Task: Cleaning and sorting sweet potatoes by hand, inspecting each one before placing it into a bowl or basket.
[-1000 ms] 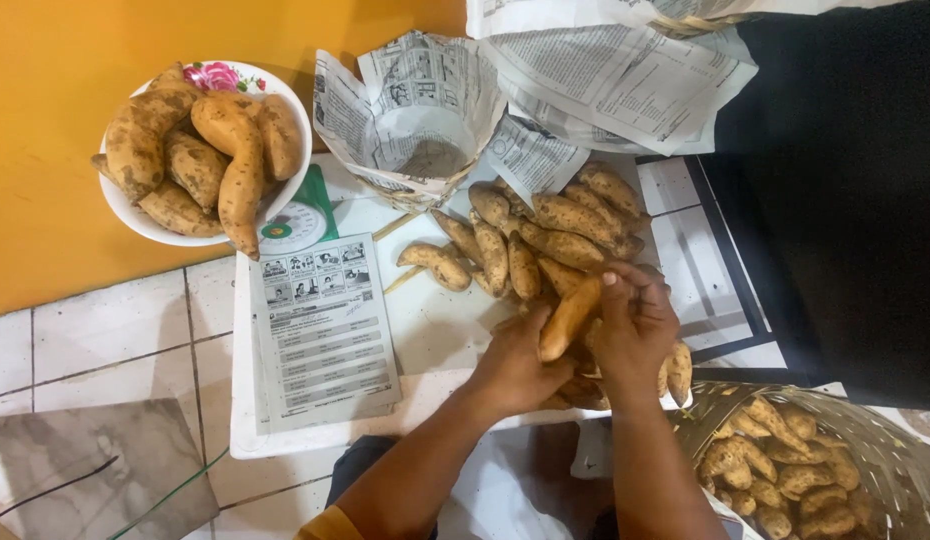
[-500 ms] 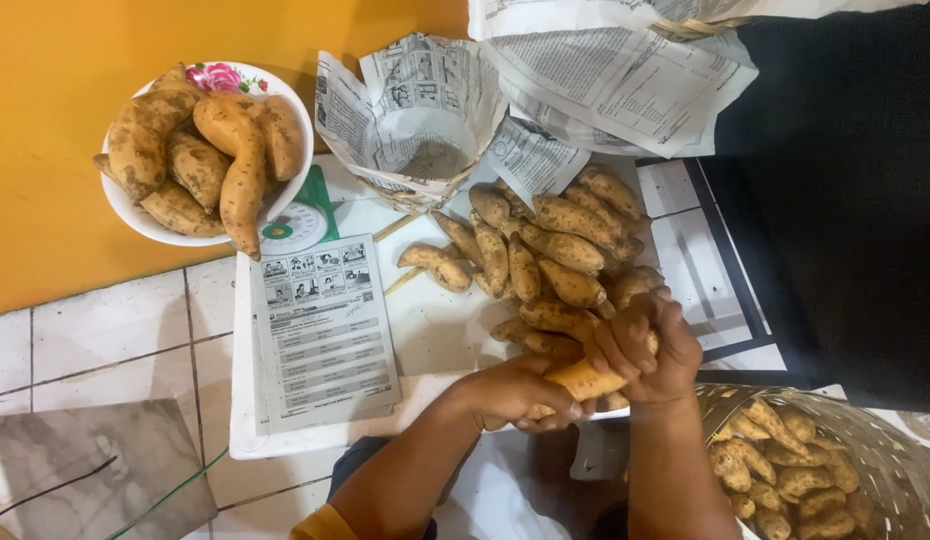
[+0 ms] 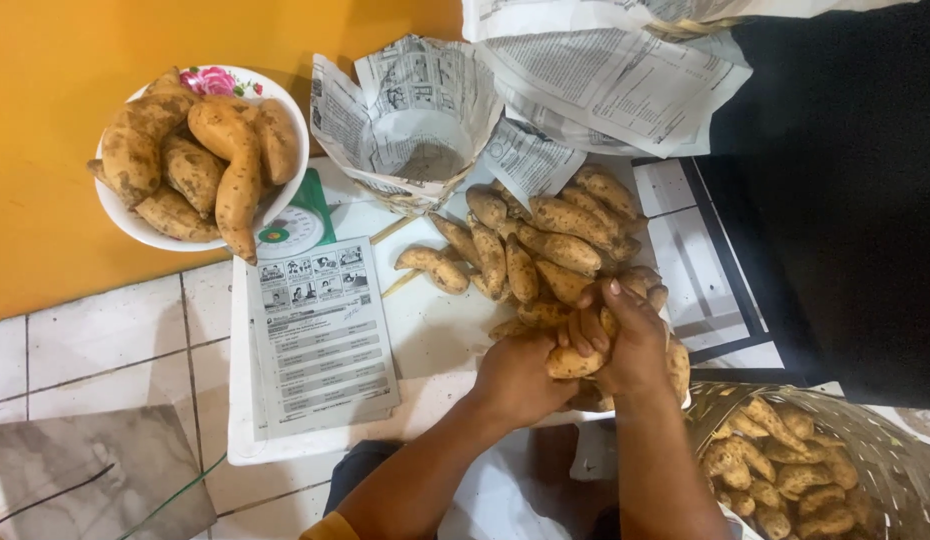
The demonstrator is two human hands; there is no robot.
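Sweet potato (image 3: 573, 362) clenched in both hands' grip, left hand (image 3: 515, 378), right hand (image 3: 633, 345)

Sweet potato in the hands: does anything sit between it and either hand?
No. Both the left hand and the right hand are directly on the sweet potato, above the pile of sweet potatoes.

Sweet potato (image 3: 573, 362) now lower, between hands (image 3: 575, 358)
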